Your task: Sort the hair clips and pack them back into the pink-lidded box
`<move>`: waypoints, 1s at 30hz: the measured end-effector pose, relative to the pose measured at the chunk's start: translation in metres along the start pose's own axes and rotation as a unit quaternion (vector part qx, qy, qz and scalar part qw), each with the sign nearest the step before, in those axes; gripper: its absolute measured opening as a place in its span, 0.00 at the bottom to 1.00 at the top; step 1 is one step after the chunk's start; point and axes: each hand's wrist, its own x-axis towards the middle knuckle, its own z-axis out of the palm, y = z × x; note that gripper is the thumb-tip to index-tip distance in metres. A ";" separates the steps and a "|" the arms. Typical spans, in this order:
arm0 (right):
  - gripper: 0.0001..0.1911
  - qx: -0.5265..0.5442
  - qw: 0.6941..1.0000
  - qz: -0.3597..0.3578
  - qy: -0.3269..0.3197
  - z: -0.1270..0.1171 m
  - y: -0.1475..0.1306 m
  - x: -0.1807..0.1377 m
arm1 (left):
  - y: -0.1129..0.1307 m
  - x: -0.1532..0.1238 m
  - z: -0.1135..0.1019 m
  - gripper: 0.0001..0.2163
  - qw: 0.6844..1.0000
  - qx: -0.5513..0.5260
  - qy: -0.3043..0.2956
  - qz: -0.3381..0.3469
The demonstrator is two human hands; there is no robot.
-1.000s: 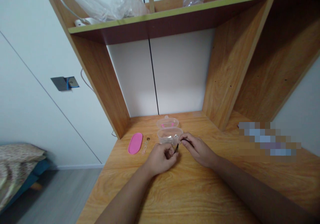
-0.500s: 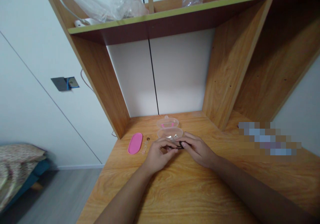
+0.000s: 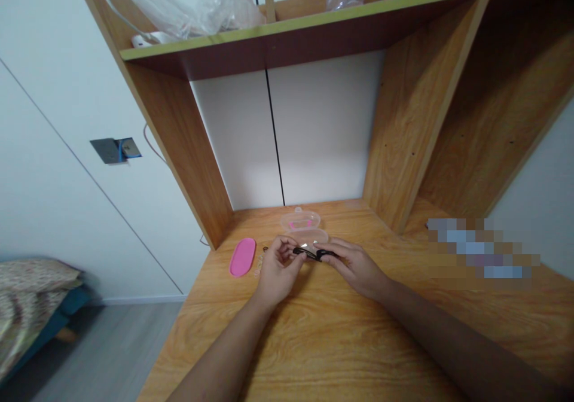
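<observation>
Wood-grain surface (image 3: 314, 348), lower centre of frame: left hand (image 3: 278, 268) and right hand (image 3: 355, 267) angle inward, each grip pinching black looped material (image 3: 320, 254), exact form unclear.

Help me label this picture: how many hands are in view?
2. The left hand grips the left part of the black looped item; the right hand grips its right part. Both are by the clear container. No others show.

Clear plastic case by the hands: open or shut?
Open: the lid is folded back behind the base, whose far rim shows uncovered beyond the left hand and right hand.
</observation>
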 end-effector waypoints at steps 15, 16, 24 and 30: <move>0.19 0.182 0.975 0.128 0.023 0.007 -0.002 -0.003 | 0.004 0.002 -0.001 0.11 0.998 0.029 -0.057 -0.007; 0.18 0.206 0.970 0.126 0.027 0.007 -0.004 -0.002 | 0.005 0.001 -0.001 0.12 0.997 0.030 -0.066 -0.015; 0.18 0.264 0.953 0.144 0.034 0.008 -0.002 0.005 | -0.001 -0.002 0.000 0.21 0.987 -0.026 -0.091 -0.130; 0.21 0.322 0.910 0.260 0.036 0.013 0.007 0.004 | -0.002 -0.006 0.002 0.19 0.982 -0.022 -0.128 -0.140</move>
